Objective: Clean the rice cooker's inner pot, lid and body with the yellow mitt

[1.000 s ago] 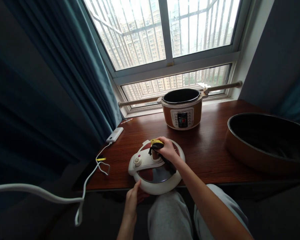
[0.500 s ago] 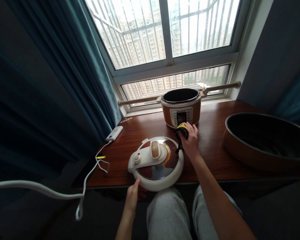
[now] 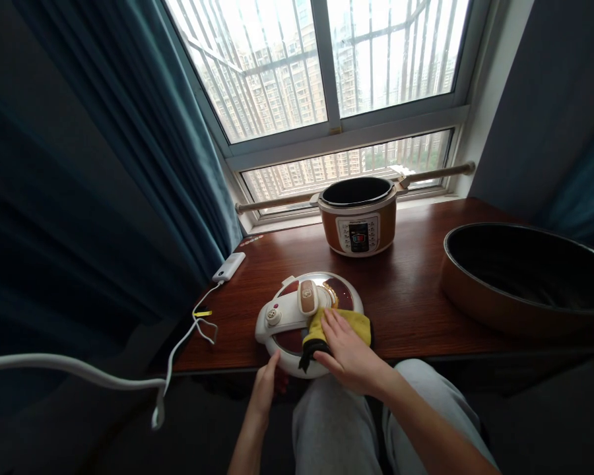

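A round pressure cooker lid [image 3: 282, 342] with a cream rim, shiny top and brown-and-cream handle lies at the table's front edge. My left hand [image 3: 266, 386] grips its near left rim, thumb on top and the other fingers mostly hidden beneath. A yellow cloth [image 3: 359, 323] with black edging is spread over the lid's right side. My right hand [image 3: 345, 349] presses on the cloth, fingers together and holding it against the lid. Behind stands the brown electric pressure cooker [image 3: 383, 227] with its control panel facing me, its top uncovered.
A large brown pan [image 3: 470, 303] with a dark inside sits at the table's right. On the left lie a white power bank [image 3: 228, 266] and its white cable [image 3: 181, 343]. The window [image 3: 334, 128] and curtain [image 3: 178, 145] border the wooden table [image 3: 416, 264].
My right hand has come from beyond the lid's right rim back toward me, bringing the cloth onto the lid, where it now lies spread. My left hand stays at the rim.
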`<state>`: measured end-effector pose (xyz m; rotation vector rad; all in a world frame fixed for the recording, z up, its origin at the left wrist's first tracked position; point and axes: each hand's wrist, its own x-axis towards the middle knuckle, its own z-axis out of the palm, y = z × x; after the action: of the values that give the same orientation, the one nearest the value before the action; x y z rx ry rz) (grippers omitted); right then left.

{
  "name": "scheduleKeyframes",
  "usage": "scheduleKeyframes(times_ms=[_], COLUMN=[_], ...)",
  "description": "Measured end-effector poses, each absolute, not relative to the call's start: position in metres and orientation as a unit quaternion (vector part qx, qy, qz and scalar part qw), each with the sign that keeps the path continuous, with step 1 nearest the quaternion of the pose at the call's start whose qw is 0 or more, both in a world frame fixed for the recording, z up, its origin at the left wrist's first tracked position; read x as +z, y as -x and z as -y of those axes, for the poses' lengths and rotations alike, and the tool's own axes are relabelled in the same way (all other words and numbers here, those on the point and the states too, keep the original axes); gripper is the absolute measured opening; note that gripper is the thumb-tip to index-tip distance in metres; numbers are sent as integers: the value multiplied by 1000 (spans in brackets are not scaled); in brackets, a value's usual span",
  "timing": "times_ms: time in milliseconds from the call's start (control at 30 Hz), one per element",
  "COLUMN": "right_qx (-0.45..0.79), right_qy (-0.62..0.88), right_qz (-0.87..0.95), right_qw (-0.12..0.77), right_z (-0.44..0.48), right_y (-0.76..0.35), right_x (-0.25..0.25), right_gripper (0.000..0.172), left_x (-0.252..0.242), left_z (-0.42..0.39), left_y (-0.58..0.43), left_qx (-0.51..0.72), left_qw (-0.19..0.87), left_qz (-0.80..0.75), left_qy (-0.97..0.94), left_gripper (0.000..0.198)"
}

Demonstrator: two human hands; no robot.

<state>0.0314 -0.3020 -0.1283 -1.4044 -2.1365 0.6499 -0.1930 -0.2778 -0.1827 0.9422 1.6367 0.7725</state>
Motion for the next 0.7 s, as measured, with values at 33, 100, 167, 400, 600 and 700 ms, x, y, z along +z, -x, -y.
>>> scheduleKeyframes(times_ms=[33, 100, 167, 400, 600, 700], right_qx=[248, 253, 241, 187, 201, 192], right_qy=[495, 490, 536, 711, 555, 592], right_qz=[794, 795, 768, 614, 756, 726], right_qw=[251, 252, 256, 288, 282, 294], right_z=[308, 313, 309, 289, 306, 303], right_y=[-32, -34, -38, -52, -27, -25], right_x=[-129, -131, -135, -150, -144, -146], right_gripper=[74, 72, 74, 76, 71, 67], left_x=[-182, -180, -178, -157, -114, -103], left_z=[277, 276, 276, 301, 288, 256], left_y=[194, 197, 201, 201, 154, 128], left_qx=[311, 296, 290, 320, 435, 397], left_qw=[526, 521, 493, 240, 84, 45], left_qz=[-683, -680, -683, -735, -594, -555], left_qy=[-399, -421, -454, -548, -672, -730], left_gripper=[57, 58, 58, 37, 21, 30])
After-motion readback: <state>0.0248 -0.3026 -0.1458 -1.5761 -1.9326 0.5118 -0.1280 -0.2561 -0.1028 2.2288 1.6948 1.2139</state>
